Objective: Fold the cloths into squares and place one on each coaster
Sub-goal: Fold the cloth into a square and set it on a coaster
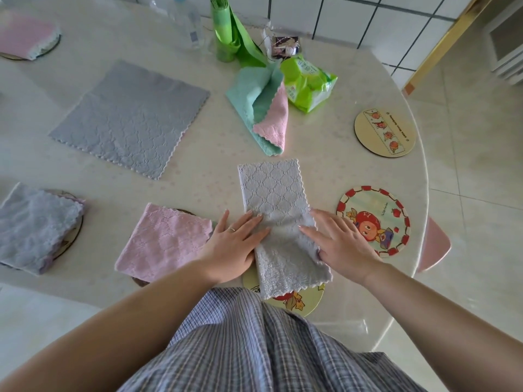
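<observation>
Surface: we see a pale round table [325, 176] with a glossy top, its curved edge running down the right side.
Room: white wall tiles [353, 15] with dark grout stand behind the table, and a light tiled floor [467, 193] lies to the right.
Clutter at the back: a clear bottle [186, 24], a green roll of bags [226, 32] and a green wipes packet [308, 83].
Empty coasters: a beige coaster [385, 132] and a red-rimmed coaster [373, 220] lie bare on the right; we make out a third coaster [297, 302] partly under the strip's near end.
Covered coasters: a folded pink cloth [165, 241], a folded grey-lilac cloth [35, 226] and a far pink cloth [27, 35] each sit on one.
Unfolded cloths: a large grey cloth [130, 117] lies flat; a mint-and-pink cloth [263, 108] lies crumpled beside the packet.
Task cloth: a grey strip [278, 216], folded long, lies in front of us.
Left hand [235, 247]: flat, fingers spread, pressing the strip's left edge.
Right hand [339, 244]: flat, fingers extended on the strip's right edge; we see no pinch.
</observation>
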`<action>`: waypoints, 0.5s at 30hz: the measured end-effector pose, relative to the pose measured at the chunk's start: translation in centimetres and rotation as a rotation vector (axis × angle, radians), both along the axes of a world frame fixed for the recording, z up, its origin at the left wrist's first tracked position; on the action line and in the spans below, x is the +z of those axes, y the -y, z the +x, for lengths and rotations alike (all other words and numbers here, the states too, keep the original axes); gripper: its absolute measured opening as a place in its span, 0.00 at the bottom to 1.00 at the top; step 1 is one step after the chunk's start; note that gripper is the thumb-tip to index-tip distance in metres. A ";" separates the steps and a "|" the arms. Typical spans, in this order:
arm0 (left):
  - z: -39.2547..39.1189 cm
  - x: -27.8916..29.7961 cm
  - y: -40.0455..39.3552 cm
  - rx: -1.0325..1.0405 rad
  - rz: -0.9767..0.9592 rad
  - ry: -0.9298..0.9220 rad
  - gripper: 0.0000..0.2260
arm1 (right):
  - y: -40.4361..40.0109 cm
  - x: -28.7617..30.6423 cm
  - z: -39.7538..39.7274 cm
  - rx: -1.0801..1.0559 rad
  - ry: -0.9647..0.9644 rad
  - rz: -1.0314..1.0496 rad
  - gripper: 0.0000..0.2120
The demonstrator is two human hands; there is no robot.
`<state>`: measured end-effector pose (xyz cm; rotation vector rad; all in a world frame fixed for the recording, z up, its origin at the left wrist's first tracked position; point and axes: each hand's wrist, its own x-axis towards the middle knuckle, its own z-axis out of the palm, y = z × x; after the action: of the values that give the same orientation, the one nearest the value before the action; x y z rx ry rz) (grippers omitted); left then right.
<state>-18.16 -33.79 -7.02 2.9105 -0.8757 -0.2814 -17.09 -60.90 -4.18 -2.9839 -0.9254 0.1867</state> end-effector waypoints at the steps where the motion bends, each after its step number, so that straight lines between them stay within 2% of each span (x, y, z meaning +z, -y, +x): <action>1: -0.2 0.0 0.0 -0.016 0.013 0.006 0.28 | 0.1 -0.1 0.2 0.044 0.003 -0.034 0.34; 5: -0.5 0.4 0.5 -0.021 0.058 -0.037 0.33 | 0.2 -0.5 1.0 0.149 -0.049 -0.037 0.37; 8: -0.4 0.2 1.2 -0.129 -0.033 0.005 0.35 | -0.4 -0.4 1.6 0.218 -0.086 0.047 0.33; 10: -0.1 -0.2 1.0 -0.142 -0.149 -0.032 0.33 | -0.8 0.1 2.1 0.221 -0.125 0.079 0.27; 12: 0.1 0.4 0.7 -0.070 -0.288 -0.120 0.25 | -1.2 1.5 2.4 0.128 -0.235 0.136 0.24; 15: 0.7 3.1 0.5 0.175 -0.468 -0.219 0.16 | -2.0 3.3 2.7 -0.168 -0.496 0.272 0.27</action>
<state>-17.50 -34.27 -3.88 2.4446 -0.5575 -0.3226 -14.44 -58.89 -0.87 -2.5610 -0.5855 0.6946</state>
